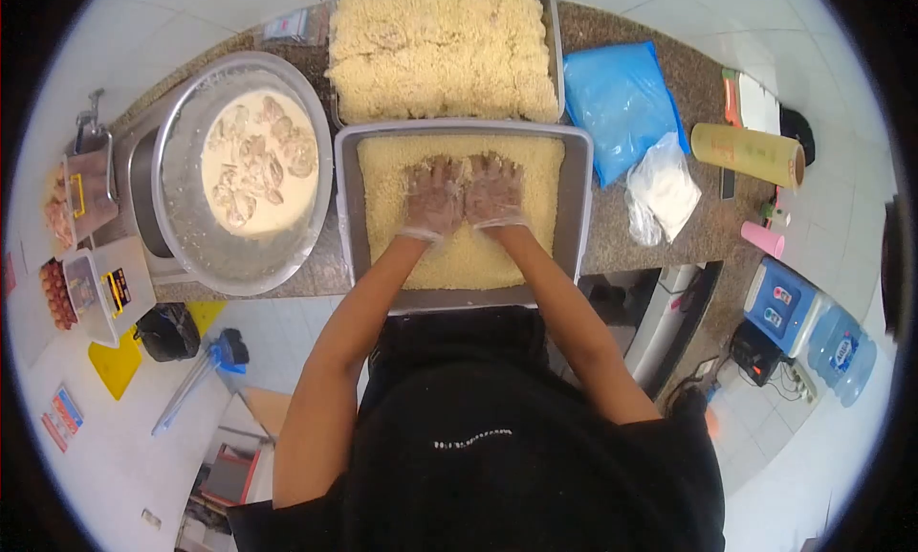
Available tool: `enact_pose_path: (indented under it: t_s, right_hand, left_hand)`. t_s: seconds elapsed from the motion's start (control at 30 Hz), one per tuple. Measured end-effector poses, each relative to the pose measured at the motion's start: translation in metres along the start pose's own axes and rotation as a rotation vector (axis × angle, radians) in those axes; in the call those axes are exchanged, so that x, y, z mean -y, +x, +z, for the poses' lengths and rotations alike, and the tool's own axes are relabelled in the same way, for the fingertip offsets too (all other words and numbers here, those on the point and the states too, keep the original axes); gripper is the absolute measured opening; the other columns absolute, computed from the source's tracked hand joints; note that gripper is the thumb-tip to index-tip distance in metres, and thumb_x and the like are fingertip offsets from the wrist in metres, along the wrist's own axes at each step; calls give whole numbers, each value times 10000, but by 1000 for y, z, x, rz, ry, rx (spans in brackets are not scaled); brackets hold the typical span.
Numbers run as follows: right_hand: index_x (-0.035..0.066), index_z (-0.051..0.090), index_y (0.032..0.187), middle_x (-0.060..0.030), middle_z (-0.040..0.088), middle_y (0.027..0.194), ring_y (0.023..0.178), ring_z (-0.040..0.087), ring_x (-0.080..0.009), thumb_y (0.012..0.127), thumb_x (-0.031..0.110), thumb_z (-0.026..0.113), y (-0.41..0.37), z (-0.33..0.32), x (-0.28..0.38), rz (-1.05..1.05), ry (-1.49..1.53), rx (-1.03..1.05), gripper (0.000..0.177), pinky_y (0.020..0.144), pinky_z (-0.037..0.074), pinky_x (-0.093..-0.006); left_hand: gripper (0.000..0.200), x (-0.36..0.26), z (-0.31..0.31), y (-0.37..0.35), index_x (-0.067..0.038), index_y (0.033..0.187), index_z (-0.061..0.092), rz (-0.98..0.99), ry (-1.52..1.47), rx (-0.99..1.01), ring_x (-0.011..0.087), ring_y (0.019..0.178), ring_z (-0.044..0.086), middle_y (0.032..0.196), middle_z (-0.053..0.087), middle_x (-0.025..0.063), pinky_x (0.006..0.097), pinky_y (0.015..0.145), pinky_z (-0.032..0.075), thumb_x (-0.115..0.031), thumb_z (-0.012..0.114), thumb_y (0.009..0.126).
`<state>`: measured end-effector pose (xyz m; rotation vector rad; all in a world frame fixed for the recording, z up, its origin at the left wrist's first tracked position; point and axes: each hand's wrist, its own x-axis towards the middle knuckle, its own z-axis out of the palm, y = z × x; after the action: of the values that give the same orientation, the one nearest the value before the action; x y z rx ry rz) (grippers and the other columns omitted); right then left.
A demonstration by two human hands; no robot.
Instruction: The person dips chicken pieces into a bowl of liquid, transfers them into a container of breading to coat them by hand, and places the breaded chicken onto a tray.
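Observation:
Both my hands wear thin clear plastic gloves and lie side by side, palms down, on yellow breadcrumbs (534,208) in a deep grey tray (348,217). My left hand (433,203) is flat with its fingers stretched forward. Close beside it, my right hand (493,196) rests the same way, fingers spread and tips partly in the crumbs. Whether anything lies under the palms is hidden. To the left, a wide metal bowl (244,263) holds pale batter (218,160) with several pieces of meat (273,169) in it.
Behind the crumb tray, another tray (553,59) is heaped with breaded pieces (440,50). On the right lie a blue plastic bag (620,102), a clear bag of white powder (666,193), a yellowish roll (748,155) and a pink cup (763,237). A sink (143,188) adjoins the bowl.

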<state>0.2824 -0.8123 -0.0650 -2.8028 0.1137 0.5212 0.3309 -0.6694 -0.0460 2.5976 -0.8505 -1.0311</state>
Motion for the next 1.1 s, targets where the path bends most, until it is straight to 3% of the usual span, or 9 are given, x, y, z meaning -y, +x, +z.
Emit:
enact_pose_path:
  t_s: [0.23,0.3,0.33,0.4,0.5,0.83,0.93,1.03,1.1]
  right_hand:
    - [52,389,1382,-262,318,1445,1346,283,-417,893,386,450,-4,4,3,79,-5,-32,595,1094,183,-544]
    - [40,419,1354,-259,345,1431,1326,324,-407,889,373,452,15,-30,-5,34,-31,-4,573,1090,218,-519]
    - [27,448,1326,-256,371,1417,1307,364,-397,885,361,454,3,-43,-5,22,-23,99,553,1087,254,-495]
    - [56,417,1356,-246,428,1374,1263,424,-378,885,383,474,11,-76,-19,77,42,290,577,1056,311,-464]
    - [72,426,1352,-225,530,1275,1170,520,-354,863,397,532,-21,-120,-4,140,100,481,597,992,403,-418]
    - [67,623,1086,-171,628,1057,986,601,-350,799,167,593,-72,-140,-4,-88,139,-248,305,851,474,-449]
    - [78,643,1043,-151,644,1019,948,621,-336,818,173,584,-87,-99,-7,-206,125,-351,251,804,488,-456]
    - [71,632,1091,-174,644,1027,947,622,-362,836,243,581,-114,-74,1,94,189,36,311,810,494,-461]
    - [52,623,1106,-191,636,1050,981,612,-367,846,276,571,-129,-60,10,297,232,8,347,839,488,-452]
  left_hand:
    - [645,0,26,-29,-123,1482,223,73,-60,-131,382,1426,33,1547,108,176,589,1115,-64,-444,290,927]
    - [674,1,-11,14,-27,1431,303,130,261,-194,367,1390,221,1474,266,254,540,1130,107,-449,382,911]
    - [674,-1,-21,13,-27,1431,303,140,260,-192,367,1390,221,1474,266,254,540,1130,107,-449,382,911]
    - [577,-5,-78,9,-25,1318,467,51,127,205,354,1210,505,1294,519,233,444,1016,399,-364,535,856]
    - [545,45,-59,12,9,1189,554,102,-59,148,360,1019,622,1113,622,236,405,869,501,-293,688,755]
    - [427,-2,-134,-67,-66,1122,620,-74,23,-102,336,1007,603,1080,629,201,412,891,470,-280,704,762]
    - [358,6,-90,-84,-79,1069,652,120,-72,-320,344,954,609,1032,635,197,448,871,467,-307,663,793]
    - [379,9,-45,-111,-67,1107,636,41,-1,-228,361,971,607,1042,623,238,446,880,470,-334,584,843]
    - [424,3,-27,-117,-60,1131,625,-139,-39,-120,378,1017,584,1084,608,246,445,917,446,-375,558,855]
